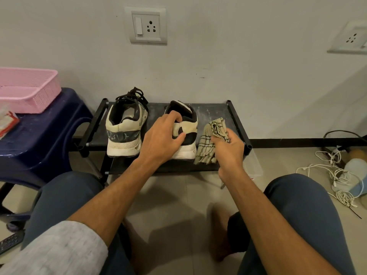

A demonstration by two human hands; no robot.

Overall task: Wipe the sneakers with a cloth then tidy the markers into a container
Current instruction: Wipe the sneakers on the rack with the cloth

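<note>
Two cream and black sneakers stand heel-toward-me on a low black shoe rack (216, 112). The left sneaker (125, 128) has loose black laces and nothing touches it. My left hand (160, 135) grips the heel of the right sneaker (188, 135), fingers hooked over its collar and thumb on the back. My right hand (228, 147) holds a beige checked cloth (208, 143), which hangs beside the right sneaker over the rack's front edge. No markers are visible.
A pink plastic basket (39, 90) sits on a dark blue plastic stool (39, 139) at the left, with a red and white packet (8, 122) beside it. White cables (337, 175) lie tangled on the floor at the right. My knees frame the bottom.
</note>
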